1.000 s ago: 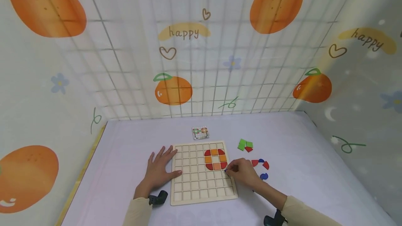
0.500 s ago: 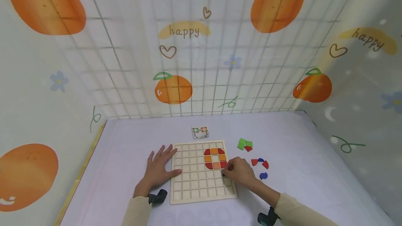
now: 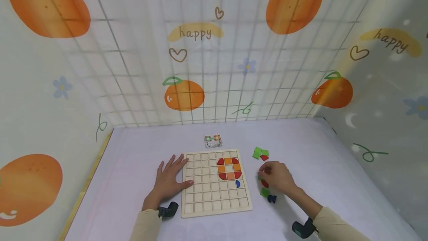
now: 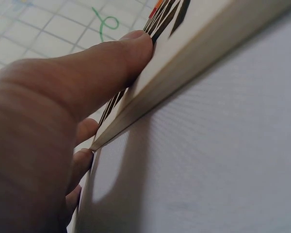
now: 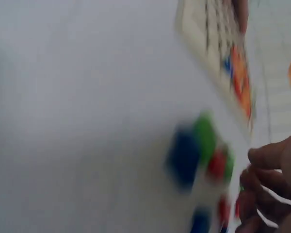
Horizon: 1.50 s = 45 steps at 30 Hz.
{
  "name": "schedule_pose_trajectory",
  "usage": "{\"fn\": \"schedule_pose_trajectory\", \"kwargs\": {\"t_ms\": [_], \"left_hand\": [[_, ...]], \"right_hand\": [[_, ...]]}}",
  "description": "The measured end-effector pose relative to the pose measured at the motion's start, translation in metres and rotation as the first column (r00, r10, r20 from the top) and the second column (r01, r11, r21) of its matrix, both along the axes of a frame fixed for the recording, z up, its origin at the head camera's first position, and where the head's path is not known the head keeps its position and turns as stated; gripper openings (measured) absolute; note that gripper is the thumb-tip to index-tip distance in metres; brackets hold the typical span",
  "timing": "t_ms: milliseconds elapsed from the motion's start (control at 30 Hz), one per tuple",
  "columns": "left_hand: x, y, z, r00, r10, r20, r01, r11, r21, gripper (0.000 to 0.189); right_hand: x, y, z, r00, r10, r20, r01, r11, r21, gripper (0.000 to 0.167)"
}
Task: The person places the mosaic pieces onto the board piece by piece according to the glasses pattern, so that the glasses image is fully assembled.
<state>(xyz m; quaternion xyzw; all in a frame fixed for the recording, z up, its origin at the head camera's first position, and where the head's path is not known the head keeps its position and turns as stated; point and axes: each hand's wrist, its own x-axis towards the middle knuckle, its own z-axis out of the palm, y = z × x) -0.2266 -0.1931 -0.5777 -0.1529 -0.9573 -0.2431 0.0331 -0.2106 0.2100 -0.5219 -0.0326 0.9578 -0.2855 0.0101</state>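
A pale wooden grid board (image 3: 200, 215) lies on the table. My left hand (image 3: 169, 179) rests spread on its left edge, thumb on the rim in the left wrist view. Red and orange tiles (image 3: 221, 169) form a ring in the board's upper right. Below the ring sits a blue half-round piece (image 3: 238, 184) in a cell. My right hand (image 3: 275, 176) is right of the board, over loose pieces, fingers loosely bent with nothing visible between them. By it lie a green piece (image 3: 264, 192), a red piece (image 3: 265, 183) and dark blue pieces (image 3: 272, 199), blurred in the right wrist view.
A small patterned card (image 3: 213, 140) lies behind the board. Several green squares (image 3: 257, 152) and a red piece (image 3: 264, 157) lie at the board's back right. A printed curtain (image 3: 140, 84) stands behind the white table (image 3: 150, 137).
My right hand has let go of the blue half-round piece, which now sits in a board cell, and has moved right over the loose pieces. The left hand has stayed still.
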Motion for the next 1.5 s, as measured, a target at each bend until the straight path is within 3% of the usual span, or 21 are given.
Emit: {"fn": "schedule_pose_trajectory", "kwargs": {"t_ms": [133,200,367,533,667,800,1000,1267,1500], "left_hand": [[-0.001,-0.001,0.000,1.000,-0.001,0.002,0.001,1.000,-0.013,0.091],[0.000,-0.001,0.000,1.000,-0.002,0.006,0.002,1.000,-0.012,0.092],[0.000,-0.001,0.000,1.000,0.003,0.000,-0.003,1.000,-0.010,0.092],[0.000,0.000,0.000,1.000,-0.002,-0.017,0.002,1.000,-0.006,0.091],[0.002,0.002,0.003,1.000,-0.013,-0.016,0.014,1.000,0.004,0.090],[0.003,0.004,0.006,1.000,-0.018,-0.012,0.018,1.000,-0.001,0.090],[0.002,0.003,0.006,1.000,-0.013,-0.004,0.013,1.000,-0.015,0.090],[-0.001,0.004,0.003,1.000,-0.012,-0.012,0.011,1.000,-0.003,0.091],[0.000,0.003,0.002,1.000,-0.012,-0.021,0.012,1.000,-0.005,0.091]], "right_hand": [[-0.004,0.033,-0.004,0.995,-0.017,-0.096,0.035,0.982,0.186,0.027],[-0.005,0.044,-0.005,0.995,0.007,-0.104,0.016,0.976,0.218,0.027],[-0.008,0.054,-0.006,0.997,0.048,-0.062,-0.039,0.988,0.147,0.018],[-0.013,0.055,-0.005,1.000,0.003,-0.006,-0.002,0.997,0.074,0.015],[-0.010,0.053,-0.001,1.000,-0.017,-0.023,0.017,1.000,0.003,0.017],[0.002,0.030,0.005,1.000,-0.018,0.010,0.019,0.992,-0.125,0.014],[0.020,-0.013,0.006,0.989,0.073,0.129,-0.037,0.965,-0.259,0.006],[0.026,-0.038,-0.003,0.968,0.171,0.183,-0.103,0.938,-0.331,0.007],[0.028,-0.048,-0.009,0.977,0.189,0.103,-0.154,0.948,-0.278,0.009]]}}
